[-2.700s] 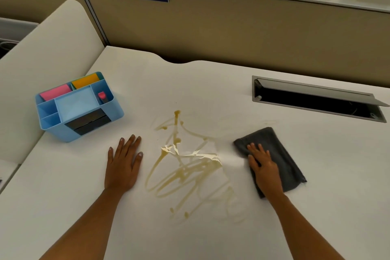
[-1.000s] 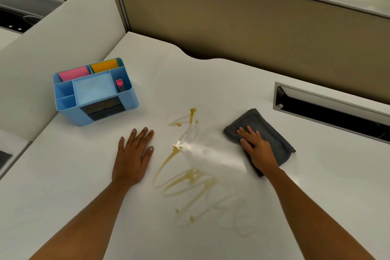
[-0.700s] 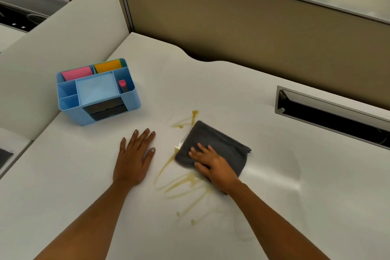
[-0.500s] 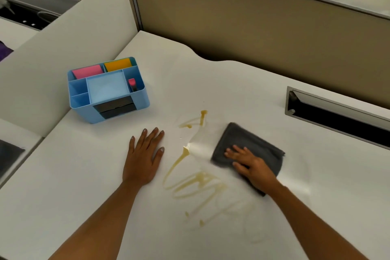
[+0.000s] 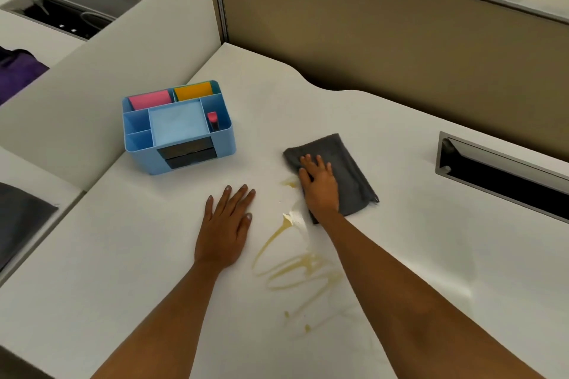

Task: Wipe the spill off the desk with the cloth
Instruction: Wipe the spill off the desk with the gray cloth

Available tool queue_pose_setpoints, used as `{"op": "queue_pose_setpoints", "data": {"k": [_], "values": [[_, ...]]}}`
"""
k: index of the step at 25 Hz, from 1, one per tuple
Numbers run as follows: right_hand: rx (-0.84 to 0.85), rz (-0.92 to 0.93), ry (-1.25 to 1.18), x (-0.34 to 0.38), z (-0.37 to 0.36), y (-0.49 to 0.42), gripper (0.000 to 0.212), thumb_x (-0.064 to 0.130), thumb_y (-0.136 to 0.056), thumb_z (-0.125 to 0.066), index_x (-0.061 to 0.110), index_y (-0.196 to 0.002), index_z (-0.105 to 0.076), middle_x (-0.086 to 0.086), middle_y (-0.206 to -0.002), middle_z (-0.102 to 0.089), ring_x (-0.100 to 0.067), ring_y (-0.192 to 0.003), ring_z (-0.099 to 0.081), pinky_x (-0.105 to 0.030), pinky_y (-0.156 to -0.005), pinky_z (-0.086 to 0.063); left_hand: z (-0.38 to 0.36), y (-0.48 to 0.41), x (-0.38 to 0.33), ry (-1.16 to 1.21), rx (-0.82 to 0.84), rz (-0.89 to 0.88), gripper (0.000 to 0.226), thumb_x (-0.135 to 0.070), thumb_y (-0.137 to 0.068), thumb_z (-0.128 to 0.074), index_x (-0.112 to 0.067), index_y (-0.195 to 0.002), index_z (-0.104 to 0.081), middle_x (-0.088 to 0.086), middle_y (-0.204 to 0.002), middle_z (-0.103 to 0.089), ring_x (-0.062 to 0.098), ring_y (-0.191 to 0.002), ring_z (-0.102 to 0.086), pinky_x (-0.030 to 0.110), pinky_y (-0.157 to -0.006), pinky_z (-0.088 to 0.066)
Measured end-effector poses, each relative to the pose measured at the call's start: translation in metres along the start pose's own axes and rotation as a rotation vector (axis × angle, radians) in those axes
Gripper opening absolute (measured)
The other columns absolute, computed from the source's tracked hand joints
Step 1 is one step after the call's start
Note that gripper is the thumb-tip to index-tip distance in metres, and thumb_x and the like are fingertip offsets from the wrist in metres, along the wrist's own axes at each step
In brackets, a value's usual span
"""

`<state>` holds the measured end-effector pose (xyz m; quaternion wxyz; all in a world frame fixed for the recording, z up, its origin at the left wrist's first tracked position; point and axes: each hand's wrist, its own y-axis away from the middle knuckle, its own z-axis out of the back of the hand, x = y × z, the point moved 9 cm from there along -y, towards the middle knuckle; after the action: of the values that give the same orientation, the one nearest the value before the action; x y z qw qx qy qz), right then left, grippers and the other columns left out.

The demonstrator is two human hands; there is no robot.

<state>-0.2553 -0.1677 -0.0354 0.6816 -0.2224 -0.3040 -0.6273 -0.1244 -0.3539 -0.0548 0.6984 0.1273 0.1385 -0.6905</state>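
Soft, even indoor light falls from above, leaving the white desk (image 5: 400, 255) bright but not blown out. Shadows are faint: a thin one hugs the left hand (image 5: 226, 226), another sits under the blue organizer (image 5: 180, 129). A small white glare spot glints on the wet spill (image 5: 291, 218) at centre frame. Wide-angle distortion bends the partition (image 5: 400, 40) and desk edges toward the frame borders. Detail is slightly soft overall, and the upper right corner looks washed out and hazy.

Right hand (image 5: 320, 186) flat on grey cloth (image 5: 345, 169) beside brown spill (image 5: 295, 264)
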Motion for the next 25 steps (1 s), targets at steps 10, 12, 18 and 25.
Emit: {"op": "queue_pose_setpoints", "data": {"k": [10,12,18,25], "values": [[0.038,0.193,0.079,-0.072,0.071,0.128,0.038,0.021,-0.094,-0.055,0.03,-0.13,-0.052,0.028,-0.136,-0.036,0.018,-0.132,-0.017,-0.013,-0.112,-0.013,-0.001,0.001,0.0,0.003,-0.026,0.001,0.054,-0.035,-0.099,-0.012,-0.024,-0.152,-0.015,-0.008,-0.159,-0.018,0.014,-0.148,-0.004,0.044,-0.121,-0.001],[-0.137,0.023,0.07,-0.092,0.095,0.101,0.035,0.023,-0.095,-0.053,0.029,-0.129,-0.054,0.019,-0.139,-0.039,-0.002,-0.136,-0.028,-0.029,-0.113,-0.024,-0.001,0.0,0.001,0.006,-0.029,0.0,0.053,-0.035,-0.1,-0.013,-0.025,-0.152,-0.015,-0.009,-0.159,-0.018,0.014,-0.148,-0.004,0.044,-0.121,-0.001],[-0.002,0.055,0.091,-0.02,0.017,0.03,0.037,0.024,-0.098,-0.045,0.016,-0.134,-0.05,-0.006,-0.147,-0.042,-0.022,-0.142,-0.025,-0.035,-0.118,-0.013,-0.001,0.001,0.002,-0.006,-0.026,-0.01,0.052,-0.03,-0.1,-0.018,-0.023,-0.152,-0.016,-0.007,-0.159,-0.019,0.015,-0.148,-0.005,0.043,-0.121,0.0],[0.27,0.369,0.113,0.003,-0.018,0.118,0.037,0.025,-0.098,-0.046,0.022,-0.134,-0.049,0.012,-0.144,-0.042,-0.002,-0.139,-0.022,-0.013,-0.114,-0.001,0.0,0.007,0.001,0.02,-0.002,-0.046,0.052,-0.031,-0.101,-0.02,-0.02,-0.151,-0.016,-0.003,-0.159,-0.02,0.017,-0.148,-0.01,0.041,-0.121,-0.002]]}}
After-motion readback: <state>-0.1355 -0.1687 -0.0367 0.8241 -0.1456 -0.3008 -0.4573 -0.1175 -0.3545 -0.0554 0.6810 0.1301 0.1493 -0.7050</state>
